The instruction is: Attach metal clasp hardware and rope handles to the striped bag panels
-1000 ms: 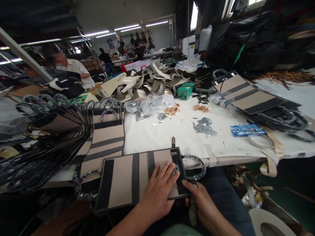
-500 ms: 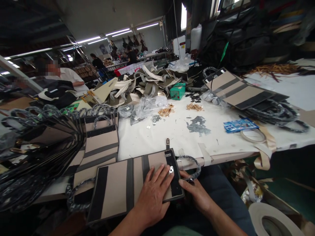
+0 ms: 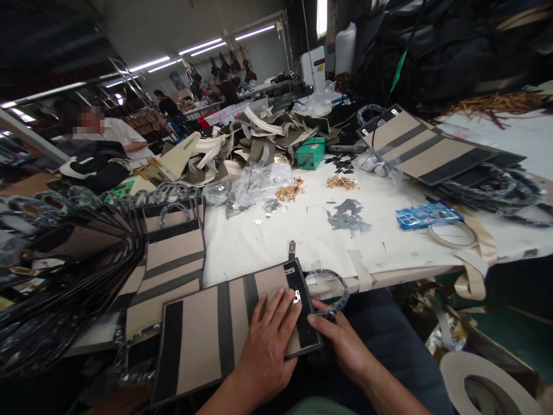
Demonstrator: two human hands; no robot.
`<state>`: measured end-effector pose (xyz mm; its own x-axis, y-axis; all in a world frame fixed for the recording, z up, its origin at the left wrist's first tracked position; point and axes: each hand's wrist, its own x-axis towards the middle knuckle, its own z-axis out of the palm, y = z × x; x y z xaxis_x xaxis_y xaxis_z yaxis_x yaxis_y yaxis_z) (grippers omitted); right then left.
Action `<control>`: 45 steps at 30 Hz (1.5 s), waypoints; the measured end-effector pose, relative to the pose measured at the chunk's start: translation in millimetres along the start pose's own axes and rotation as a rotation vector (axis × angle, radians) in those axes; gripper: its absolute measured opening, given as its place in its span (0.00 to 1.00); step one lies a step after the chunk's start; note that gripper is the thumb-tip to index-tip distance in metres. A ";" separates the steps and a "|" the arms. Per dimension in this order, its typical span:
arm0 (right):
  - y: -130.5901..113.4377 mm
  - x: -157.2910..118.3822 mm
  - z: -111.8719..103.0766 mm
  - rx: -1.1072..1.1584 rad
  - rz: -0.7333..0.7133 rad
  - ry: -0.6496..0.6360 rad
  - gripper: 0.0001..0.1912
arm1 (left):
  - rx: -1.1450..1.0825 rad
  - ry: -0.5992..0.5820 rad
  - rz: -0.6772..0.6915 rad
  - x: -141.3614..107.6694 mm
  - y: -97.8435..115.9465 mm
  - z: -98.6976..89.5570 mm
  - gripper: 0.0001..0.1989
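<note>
A long beige panel with black bands [image 3: 199, 334] lies at the table's front edge, a wrapped loop handle [image 3: 341, 286] at its right end. My left hand [image 3: 270, 340] rests flat on the panel, fingers spread, beside a small silver metal plate [image 3: 296, 297]. At the right end, my right hand [image 3: 339, 340] grips the panel's edge, thumb on top near the handle; its other fingers are partly hidden beneath. A small metal-tipped strap [image 3: 292, 249] sticks up beyond the panel's far edge.
Many similar panels [image 3: 175, 248] are stacked at left, more at right [image 3: 415, 144]. On the white table [image 3: 259, 248] lie grey metal plates [image 3: 349, 216], gold pieces [image 3: 341, 182], a green box [image 3: 310, 153], a blue packet [image 3: 427, 215] and a tape roll [image 3: 453, 235]. A person [image 3: 125, 135] sits behind.
The view has shifted slightly. Both hands keep nearly the same places on the panel.
</note>
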<state>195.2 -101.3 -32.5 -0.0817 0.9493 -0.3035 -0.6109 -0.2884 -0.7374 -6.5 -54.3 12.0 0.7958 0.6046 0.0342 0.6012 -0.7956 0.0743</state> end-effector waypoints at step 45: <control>-24.4 27.9 54.8 -0.013 -0.072 0.002 0.24 | -1.157 0.170 -0.392 -15.4 -27.0 -43.4 0.29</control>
<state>164.6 -60.9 10.0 -0.0366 0.9674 -0.2505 -0.6050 -0.2210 -0.7650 -38.1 -40.4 52.8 0.5045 0.8609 -0.0662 0.3106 -0.1094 0.9442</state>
